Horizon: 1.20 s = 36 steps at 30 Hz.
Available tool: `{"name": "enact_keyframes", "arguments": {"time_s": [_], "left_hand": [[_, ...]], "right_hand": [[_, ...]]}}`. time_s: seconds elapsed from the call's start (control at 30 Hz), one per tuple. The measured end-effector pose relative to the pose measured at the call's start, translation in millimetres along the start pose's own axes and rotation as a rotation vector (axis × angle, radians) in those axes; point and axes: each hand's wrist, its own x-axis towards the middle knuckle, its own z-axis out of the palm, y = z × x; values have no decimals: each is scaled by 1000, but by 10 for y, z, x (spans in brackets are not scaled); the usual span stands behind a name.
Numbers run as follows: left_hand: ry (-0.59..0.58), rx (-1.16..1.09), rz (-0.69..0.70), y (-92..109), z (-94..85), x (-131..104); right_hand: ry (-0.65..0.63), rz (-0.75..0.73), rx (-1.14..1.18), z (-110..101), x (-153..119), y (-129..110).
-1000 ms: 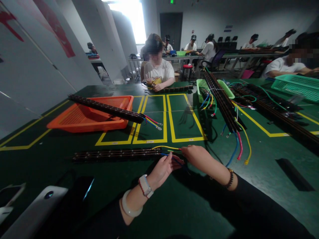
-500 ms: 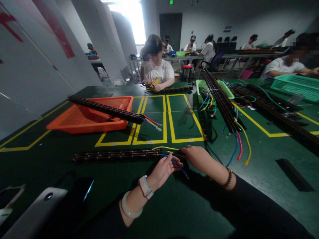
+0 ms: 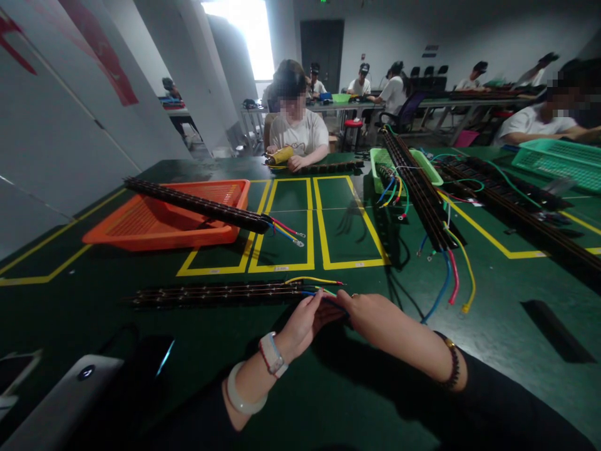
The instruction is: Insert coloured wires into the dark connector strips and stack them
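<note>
A long black strip of segments (image 3: 216, 293) lies crosswise on the table in front of me. At its right end come out a yellow wire (image 3: 310, 279), a green wire (image 3: 325, 290) and a blue wire (image 3: 307, 293). My left hand (image 3: 305, 322) is closed on the blue wire near the strip's end, its fingers lying beneath. Against its fingertips, my right hand (image 3: 370, 313) pinches the wire ends; which of the green and blue it grips is partly hidden. The yellow wire lies loose, its red-tipped end above my right hand.
An orange basket (image 3: 159, 241) at left carries another wired strip (image 3: 201, 207). A green basket (image 3: 427, 169) at right has strips across it. More strips (image 3: 516, 213) lie farther right. Phones (image 3: 70, 394) lie near left. Across the table a co-worker (image 3: 300, 131) holds a yellow tool (image 3: 280, 156).
My right hand has let go of the yellow wire and moved down to the wires at my left fingertips. The blue wire's free end, visible before, is now hidden by my right hand.
</note>
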Motion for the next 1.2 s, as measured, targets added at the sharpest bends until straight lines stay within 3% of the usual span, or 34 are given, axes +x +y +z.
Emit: {"name": "enact_keyframes", "arguments": {"time_s": [0.47, 0.7, 0.93, 1.2], "left_hand": [[-29, 5, -84, 49, 38, -43], [-212, 171, -165, 58, 23, -89], [-190, 282, -157, 51, 51, -93], [-186, 227, -131, 52, 59, -103]], "right_hand": [[98, -39, 57, -62, -21, 184], [62, -19, 48, -101, -17, 184], [73, -34, 67, -27, -5, 214], [48, -66, 120, 98, -18, 232]]}}
